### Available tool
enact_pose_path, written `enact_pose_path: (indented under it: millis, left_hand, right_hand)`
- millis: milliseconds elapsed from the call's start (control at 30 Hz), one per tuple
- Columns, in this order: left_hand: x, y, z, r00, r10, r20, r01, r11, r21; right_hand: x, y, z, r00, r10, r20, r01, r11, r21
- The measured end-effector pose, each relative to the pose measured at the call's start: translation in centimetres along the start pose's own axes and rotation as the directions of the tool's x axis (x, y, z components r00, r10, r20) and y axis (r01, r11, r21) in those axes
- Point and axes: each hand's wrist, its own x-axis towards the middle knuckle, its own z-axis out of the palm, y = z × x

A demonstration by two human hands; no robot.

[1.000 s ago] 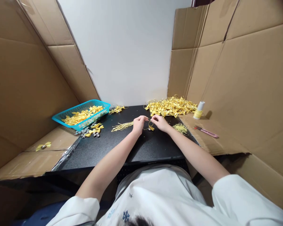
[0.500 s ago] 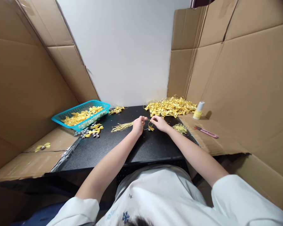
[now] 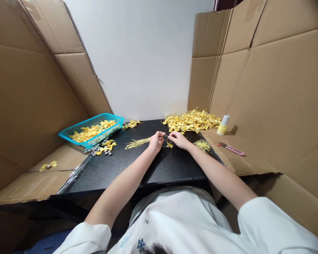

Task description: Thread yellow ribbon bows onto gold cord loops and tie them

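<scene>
My left hand [image 3: 156, 140] and my right hand [image 3: 178, 139] meet over the middle of the black table [image 3: 122, 169], fingers pinched. Between them runs a thin gold thread [image 3: 165, 135] that loops down to a small yellow ribbon bow [image 3: 170, 144] hanging just under my right fingers. A bundle of cut gold threads [image 3: 137, 143] lies on the table just left of my left hand. A big heap of yellow bows [image 3: 192, 120] sits behind my hands at the back right.
A blue basket [image 3: 91, 128] with yellow bows stands at the left, with loose bows and small silver bells [image 3: 100, 148] in front of it. A thread spool [image 3: 223, 124], a pink cutter [image 3: 231, 148] and a tuft of thread [image 3: 202, 144] lie at the right. Cardboard walls enclose both sides.
Both hands have stayed almost in place, with small finger movements on the thread; the view has shifted slightly.
</scene>
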Motion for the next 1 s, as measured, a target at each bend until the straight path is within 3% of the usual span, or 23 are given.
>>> enact_pose_path:
  millis: [300, 533, 800, 1000]
  left_hand:
    - [-0.2, 0.1, 0.0, 0.996, -0.089, 0.027, 0.090, 0.993, -0.071]
    - [-0.7, 0.3, 0.2, 0.971, -0.198, 0.132, 0.209, 0.975, -0.074]
    - [-0.6, 0.4, -0.2, 0.965, -0.228, 0.130, 0.241, 0.965, -0.102]
    - [-0.6, 0.3, -0.2, 0.960, -0.238, 0.144, 0.253, 0.963, -0.092]
  right_hand:
    - [0.1, 0.1, 0.1, 0.999, -0.010, -0.042, 0.010, 1.000, -0.013]
    - [-0.4, 0.2, 0.6, 0.987, -0.075, -0.142, 0.073, 0.997, -0.017]
    - [-0.6, 0.5, 0.5, 0.947, -0.167, -0.274, 0.165, 0.986, -0.032]
    - [-1.0, -0.3, 0.6, 0.924, -0.259, -0.283, 0.258, 0.965, -0.040]
